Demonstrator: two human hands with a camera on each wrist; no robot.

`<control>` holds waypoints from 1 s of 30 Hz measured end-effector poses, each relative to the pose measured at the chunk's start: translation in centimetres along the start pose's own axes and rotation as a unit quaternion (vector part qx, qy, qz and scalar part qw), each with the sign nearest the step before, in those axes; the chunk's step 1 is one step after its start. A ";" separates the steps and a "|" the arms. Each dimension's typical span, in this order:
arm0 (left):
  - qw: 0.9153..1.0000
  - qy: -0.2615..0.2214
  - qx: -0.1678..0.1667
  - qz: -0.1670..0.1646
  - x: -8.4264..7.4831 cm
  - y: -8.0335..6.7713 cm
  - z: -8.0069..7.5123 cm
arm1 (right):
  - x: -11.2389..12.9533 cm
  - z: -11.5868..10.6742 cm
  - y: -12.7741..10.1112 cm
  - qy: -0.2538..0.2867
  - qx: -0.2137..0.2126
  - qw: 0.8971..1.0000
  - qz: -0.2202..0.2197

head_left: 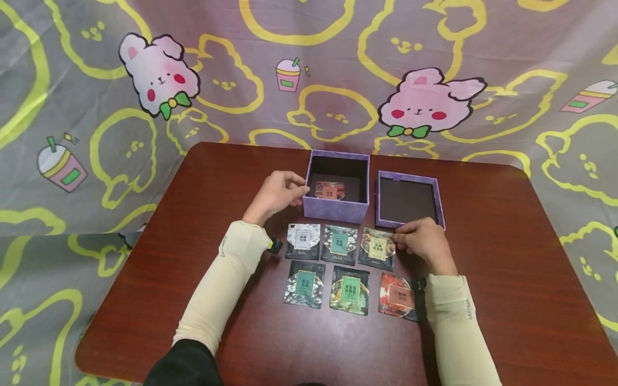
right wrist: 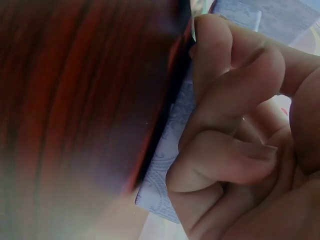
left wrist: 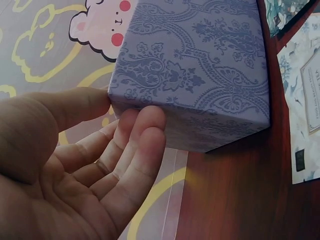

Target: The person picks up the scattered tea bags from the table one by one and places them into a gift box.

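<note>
A purple patterned box point(head_left: 336, 208) is set open near the far middle of a dark red table point(head_left: 507, 279), and its left front corner is touched by the left hand point(head_left: 276, 194). In the left wrist view the thumb point(left wrist: 65, 107) is laid against the box's corner edge and the fingertips point(left wrist: 145, 125) are pressed to its lower wall, the fingers held loosely together rather than closed around it. One packet with a reddish label point(head_left: 330, 190) is seen lying on the dark floor of the box.

Just right of the box, its shallow lid point(head_left: 407, 201) is laid upside down on the table. At the lid's near edge the right hand point(head_left: 425, 239) is placed, with its fingers curled; the right edge of a packet with a yellow label point(head_left: 377, 247) is pinched between fingertips and thumb. In the right wrist view the curled fingers point(right wrist: 225, 100) are seen close up against a patterned purple surface, the rest being blurred.

Six packets in all are laid out in two rows in front of the box: a white-labelled one point(head_left: 302, 240), a teal one point(head_left: 339, 244) and the yellow one behind; a dark teal one point(head_left: 305, 284), a green one point(head_left: 350, 290) and a red one point(head_left: 398, 296) in front. Both forearms are covered by cream sleeves point(head_left: 219, 284), and a grey cloth with yellow outlines and pink rabbits point(head_left: 159, 72) is hung behind and around the table
</note>
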State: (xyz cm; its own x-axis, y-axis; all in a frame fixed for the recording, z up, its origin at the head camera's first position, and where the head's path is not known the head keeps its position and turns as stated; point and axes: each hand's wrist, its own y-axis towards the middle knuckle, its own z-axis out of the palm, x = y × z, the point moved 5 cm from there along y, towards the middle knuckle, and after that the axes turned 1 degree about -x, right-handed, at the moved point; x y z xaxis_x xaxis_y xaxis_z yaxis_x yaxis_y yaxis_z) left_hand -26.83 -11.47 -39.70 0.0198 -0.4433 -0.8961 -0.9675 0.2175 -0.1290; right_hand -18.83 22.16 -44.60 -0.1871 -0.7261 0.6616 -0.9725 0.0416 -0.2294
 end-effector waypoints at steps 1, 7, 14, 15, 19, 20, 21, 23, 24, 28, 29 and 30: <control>1.000 0.001 0.000 0.000 0.0 0.0 0.0 | 0.0 0.0 0.0 -0.001 -0.001 1.000 -0.003; 1.000 0.011 -0.002 0.001 -0.2 0.0 0.0 | 0.1 0.2 -0.1 -0.015 -0.010 1.000 -0.008; 1.000 0.014 -0.004 0.000 -0.4 0.0 0.0 | 0.0 0.3 -0.3 -0.041 -0.025 0.999 -0.005; 1.000 0.012 -0.004 0.000 -0.4 0.0 0.1 | -0.1 0.3 -0.4 -0.042 -0.026 0.999 -0.005; 1.000 0.003 -0.003 -0.003 -0.3 0.0 0.2 | -0.1 0.1 -0.6 -0.041 -0.019 0.999 -0.001; 1.000 0.002 -0.002 -0.003 -0.2 0.0 0.2 | 0.0 0.0 -0.7 -0.040 -0.016 0.999 0.000; 1.000 0.003 -0.002 -0.004 -0.2 0.0 0.2 | 0.1 0.0 -0.8 -0.040 -0.013 0.999 0.000; 1.000 0.004 -0.002 -0.004 -0.2 0.0 0.2 | 0.2 -0.3 -0.9 -0.043 -0.006 0.999 0.003; 1.000 0.004 -0.003 -0.004 -0.2 0.0 0.2 | 0.3 -0.4 -1.0 -0.046 -0.003 0.999 0.005; 1.000 0.004 -0.005 -0.007 0.0 -0.1 0.1 | 0.7 -0.7 -1.2 -0.051 0.002 0.999 0.013; 1.000 0.004 -0.005 -0.007 0.0 -0.1 0.1 | 0.8 -0.7 -1.2 -0.049 0.002 0.999 0.012; 1.000 0.004 -0.005 -0.007 0.1 0.0 0.1 | 0.8 -0.8 -1.2 -0.047 0.001 0.999 0.011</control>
State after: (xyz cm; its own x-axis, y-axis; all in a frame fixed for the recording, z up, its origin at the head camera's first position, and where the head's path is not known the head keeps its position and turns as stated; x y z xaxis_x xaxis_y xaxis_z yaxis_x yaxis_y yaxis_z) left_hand -26.75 -11.41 -39.83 0.0312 -0.4528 -0.8911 -0.9695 0.2031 -0.1371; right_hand -17.88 22.04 -43.24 -0.1945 -0.7864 0.5863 -0.9679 0.0569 -0.2447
